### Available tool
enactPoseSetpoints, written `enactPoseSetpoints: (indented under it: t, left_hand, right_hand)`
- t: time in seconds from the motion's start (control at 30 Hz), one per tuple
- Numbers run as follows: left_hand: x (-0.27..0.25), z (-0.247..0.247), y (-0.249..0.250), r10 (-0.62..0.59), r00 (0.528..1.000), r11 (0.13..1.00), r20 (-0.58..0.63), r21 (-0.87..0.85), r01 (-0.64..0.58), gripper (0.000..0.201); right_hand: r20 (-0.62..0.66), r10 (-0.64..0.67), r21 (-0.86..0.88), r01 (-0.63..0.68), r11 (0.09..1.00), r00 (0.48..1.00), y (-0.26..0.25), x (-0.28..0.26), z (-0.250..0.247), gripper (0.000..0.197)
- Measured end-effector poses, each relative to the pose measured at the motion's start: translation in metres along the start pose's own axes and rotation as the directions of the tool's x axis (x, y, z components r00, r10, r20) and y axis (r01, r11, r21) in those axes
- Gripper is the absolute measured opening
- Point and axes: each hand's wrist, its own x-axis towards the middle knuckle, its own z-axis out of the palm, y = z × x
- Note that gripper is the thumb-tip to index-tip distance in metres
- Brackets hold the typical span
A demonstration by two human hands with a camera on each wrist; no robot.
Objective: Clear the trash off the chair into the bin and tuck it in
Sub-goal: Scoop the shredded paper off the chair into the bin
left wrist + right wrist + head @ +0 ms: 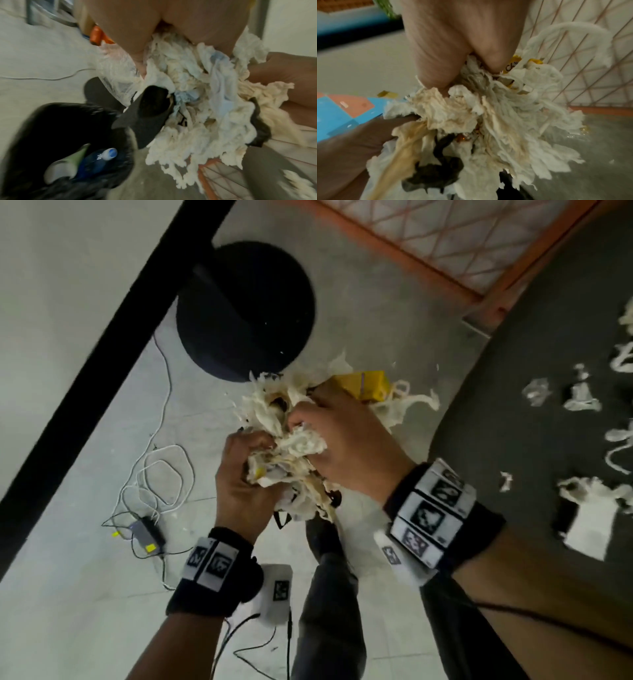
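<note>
Both my hands clutch one big wad of crumpled, stained white tissue (294, 446) above the floor, between the bin and the chair. My left hand (250, 453) grips its near left side, fingers curled into the paper. From the right, my right hand (318, 412) grips the top, with a yellow carton (366, 385) poking out behind it. The round black bin (245, 313) stands just beyond the wad. In the left wrist view the bin (60, 148) has a black liner and holds a blue bottle. The dark grey chair seat (513, 371) at right carries several tissue scraps (582, 395).
White and black cables and a small adapter (147, 532) lie on the pale floor at left. A black bar (102, 344) runs diagonally past the bin. An orange-framed mesh panel (445, 241) stands behind the chair. My dark trouser leg and shoe (325, 559) are below the wad.
</note>
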Motion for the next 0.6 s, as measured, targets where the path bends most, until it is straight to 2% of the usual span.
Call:
enactPoseSetpoints:
  t: [0.13, 0.3, 0.37, 0.43, 0.53, 0.6]
  left_hand:
    - [0.009, -0.024, -0.076, -0.173, 0.983, 0.985, -0.066, -0.017, 0.172, 0.053]
    - [0.026, -0.029, -0.152, -0.252, 0.965, 0.966, -0.065, 0.037, 0.255, 0.046]
    - [0.035, -0.025, -0.174, -0.228, 0.973, 0.965, -0.035, 0.128, 0.23, 0.045]
    - [0.047, -0.017, -0.193, -0.183, 0.983, 0.941, 0.02, 0.294, 0.169, 0.045]
    - [0.066, 0.002, -0.211, -0.224, 0.967, 0.858, 0.118, 0.495, 0.139, 0.051]
    - [0.078, 0.018, -0.219, -0.268, 0.947, 0.773, 0.176, 0.626, 0.102, 0.059]
  right_hand:
    - [0.093, 0.006, 0.077, -0.013, 0.997, 0.996, 0.014, 0.039, 0.09, 0.04]
    - [0.174, 0.095, 0.192, -0.129, 0.973, 0.98, 0.052, 0.06, 0.173, 0.04]
    - [0.184, 0.152, 0.237, -0.194, 0.952, 0.971, 0.069, 0.063, 0.193, 0.039]
    - [0.204, 0.233, 0.237, -0.279, 0.931, 0.951, 0.088, 0.065, 0.209, 0.04]
    - [0.322, 0.326, 0.136, -0.384, 0.913, 0.889, 0.109, 0.069, 0.224, 0.046]
    - [0.42, 0.352, 0.017, -0.395, 0.919, 0.837, 0.116, 0.071, 0.233, 0.051]
